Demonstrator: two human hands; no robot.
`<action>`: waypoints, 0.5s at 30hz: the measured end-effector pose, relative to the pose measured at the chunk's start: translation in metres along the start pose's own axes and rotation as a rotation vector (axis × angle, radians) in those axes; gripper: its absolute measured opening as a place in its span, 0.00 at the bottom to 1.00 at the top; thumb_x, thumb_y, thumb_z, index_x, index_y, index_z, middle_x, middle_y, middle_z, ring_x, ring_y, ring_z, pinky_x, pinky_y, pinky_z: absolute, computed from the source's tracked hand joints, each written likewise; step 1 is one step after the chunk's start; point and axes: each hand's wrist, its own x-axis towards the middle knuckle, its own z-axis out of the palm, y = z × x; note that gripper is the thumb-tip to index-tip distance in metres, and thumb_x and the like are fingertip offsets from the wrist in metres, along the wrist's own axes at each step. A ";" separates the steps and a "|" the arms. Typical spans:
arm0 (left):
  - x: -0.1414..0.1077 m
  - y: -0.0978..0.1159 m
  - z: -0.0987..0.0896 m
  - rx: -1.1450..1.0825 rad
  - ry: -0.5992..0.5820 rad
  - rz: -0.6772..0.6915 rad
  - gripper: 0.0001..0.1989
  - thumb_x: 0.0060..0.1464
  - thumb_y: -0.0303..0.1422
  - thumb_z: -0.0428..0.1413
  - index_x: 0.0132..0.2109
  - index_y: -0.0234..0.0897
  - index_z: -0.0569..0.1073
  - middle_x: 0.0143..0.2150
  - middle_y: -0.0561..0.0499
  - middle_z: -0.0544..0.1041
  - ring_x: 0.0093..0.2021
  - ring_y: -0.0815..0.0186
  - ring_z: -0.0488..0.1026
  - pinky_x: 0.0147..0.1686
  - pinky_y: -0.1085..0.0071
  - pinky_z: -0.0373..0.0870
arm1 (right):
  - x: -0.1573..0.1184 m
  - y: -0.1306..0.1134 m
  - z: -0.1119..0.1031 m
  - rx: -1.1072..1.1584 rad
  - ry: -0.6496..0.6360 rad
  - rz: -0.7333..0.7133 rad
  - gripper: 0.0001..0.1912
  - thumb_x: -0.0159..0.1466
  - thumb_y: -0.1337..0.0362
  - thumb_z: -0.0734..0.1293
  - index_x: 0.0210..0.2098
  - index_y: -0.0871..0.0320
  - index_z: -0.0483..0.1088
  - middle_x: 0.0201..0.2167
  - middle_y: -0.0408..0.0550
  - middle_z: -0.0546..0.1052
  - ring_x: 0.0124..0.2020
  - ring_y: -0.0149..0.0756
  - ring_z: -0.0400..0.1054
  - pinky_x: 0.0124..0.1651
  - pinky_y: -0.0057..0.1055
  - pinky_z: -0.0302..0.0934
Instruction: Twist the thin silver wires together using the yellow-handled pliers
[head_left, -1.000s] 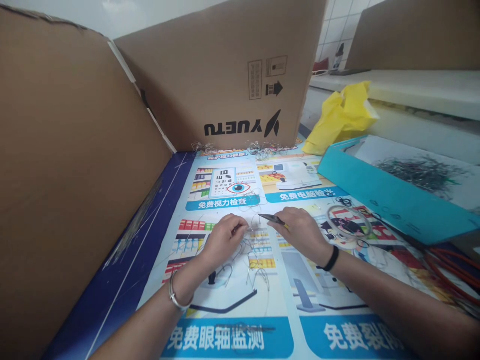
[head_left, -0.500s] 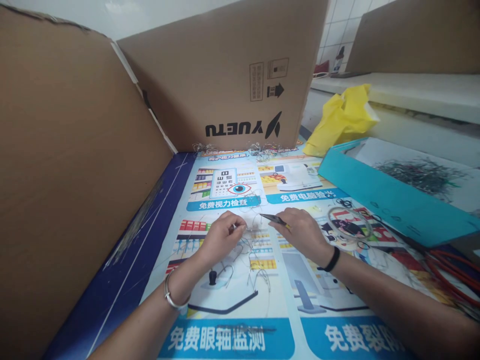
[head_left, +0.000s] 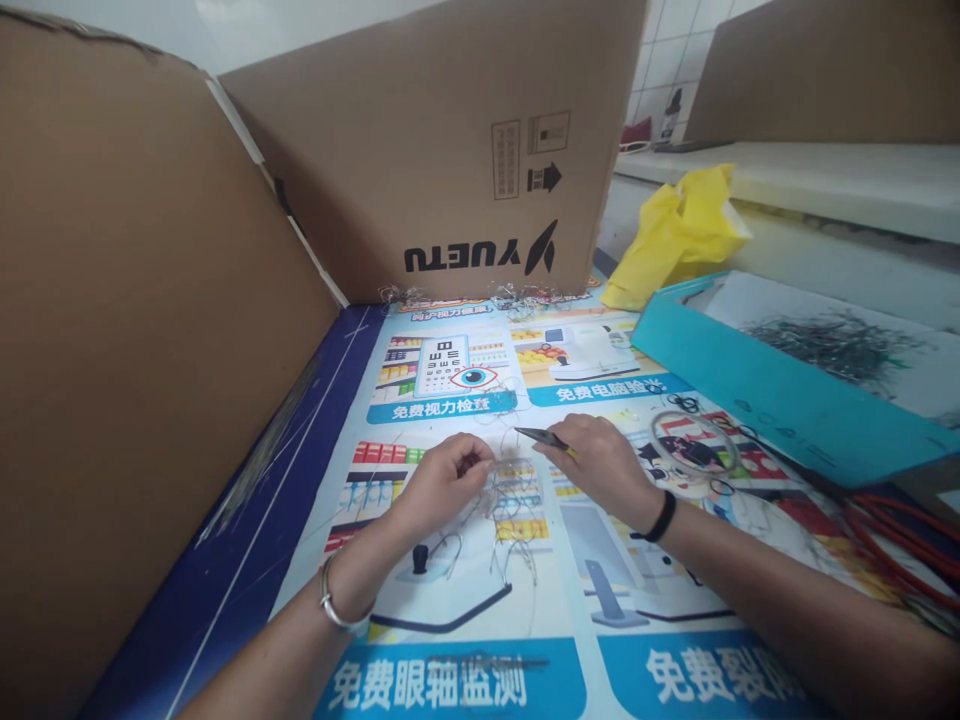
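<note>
In my right hand (head_left: 604, 465) is a pair of dark needle-nose pliers (head_left: 544, 437), its pointed jaws aimed left. A tangle of thin, curved wire pieces (head_left: 514, 500) lies on the printed poster sheet (head_left: 555, 600) between my hands. At the tangle's left side, my left hand (head_left: 442, 485) has its thumb and fingers pinched together. Whatever is between those fingertips is too fine to make out. Below the hands a straight bundle of dark wires (head_left: 487, 662) rests on the sheet.
Cardboard panels (head_left: 450, 150) stand at the left and back, with wire clumps (head_left: 517, 295) along the back one's foot. To the right are a turquoise box (head_left: 757, 390) holding many wire bits (head_left: 832, 345), a yellow bag (head_left: 675, 235), a coiled ring (head_left: 694, 440) and red cables (head_left: 900, 540).
My left hand has moved slightly down, its fingertips nearer the wire tangle. My right hand and the pliers stay almost in place; the whole view has shifted a little.
</note>
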 end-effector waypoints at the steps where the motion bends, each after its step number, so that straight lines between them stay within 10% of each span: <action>1: 0.000 0.001 0.000 0.000 -0.009 -0.001 0.03 0.51 0.28 0.49 0.32 0.36 0.68 0.28 0.54 0.67 0.28 0.71 0.63 0.29 0.75 0.60 | 0.000 0.000 0.000 0.000 -0.002 0.003 0.15 0.62 0.54 0.60 0.27 0.58 0.68 0.24 0.45 0.69 0.29 0.33 0.61 0.33 0.30 0.48; 15: 0.000 0.002 0.000 -0.018 -0.021 -0.040 0.04 0.51 0.30 0.50 0.32 0.36 0.69 0.26 0.55 0.67 0.26 0.72 0.63 0.27 0.75 0.60 | 0.000 -0.001 -0.002 0.007 -0.002 -0.001 0.15 0.62 0.55 0.60 0.27 0.58 0.68 0.24 0.45 0.70 0.29 0.33 0.62 0.33 0.29 0.49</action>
